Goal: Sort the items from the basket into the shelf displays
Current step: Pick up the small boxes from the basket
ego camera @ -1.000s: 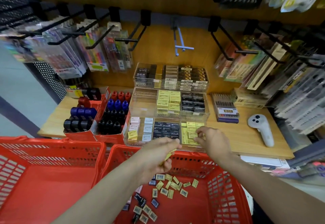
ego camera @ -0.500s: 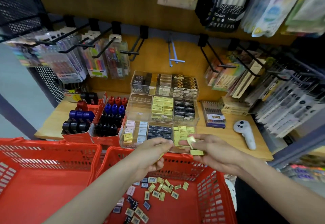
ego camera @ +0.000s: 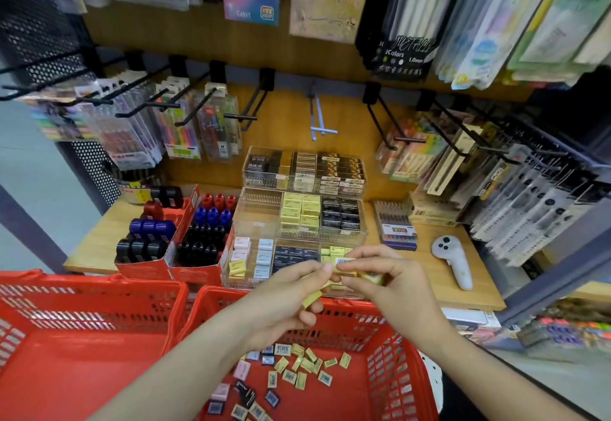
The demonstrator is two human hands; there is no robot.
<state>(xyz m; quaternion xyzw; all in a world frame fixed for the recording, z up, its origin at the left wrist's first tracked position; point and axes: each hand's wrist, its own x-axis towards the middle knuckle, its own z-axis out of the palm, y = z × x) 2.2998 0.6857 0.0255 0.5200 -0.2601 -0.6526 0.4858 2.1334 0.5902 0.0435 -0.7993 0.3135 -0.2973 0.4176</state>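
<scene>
Yellow packets (ego camera: 344, 270) pinched between left hand (ego camera: 287, 301) and right hand (ego camera: 383, 283)

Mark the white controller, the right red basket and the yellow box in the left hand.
white controller (ego camera: 453, 260): head view, middle of its body.
right red basket (ego camera: 390, 367): head view, slotted right wall.
yellow box (ego camera: 311, 299): head view, end sticking out under the left hand (ego camera: 284, 301).
</scene>
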